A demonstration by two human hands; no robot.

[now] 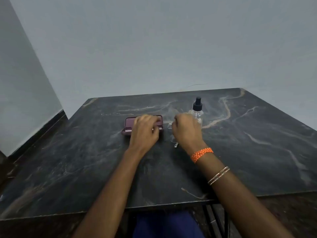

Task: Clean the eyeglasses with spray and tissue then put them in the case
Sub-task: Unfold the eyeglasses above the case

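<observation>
Marble-patterned dark table (240,152) carries all items. Open maroon eyeglass case (127,125) lies under the left hand (145,130), whose fingers curl over its lid; actual grip cannot be told. Right hand (186,130), fingers curled, holds clear eyeglasses (171,134) just beside the case. Spray bottle (197,110) stands upright behind that hand.

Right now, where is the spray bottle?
In the head view the spray bottle stands upright on the table, right of centre, just behind the right hand.

No readable text or labels.
</observation>
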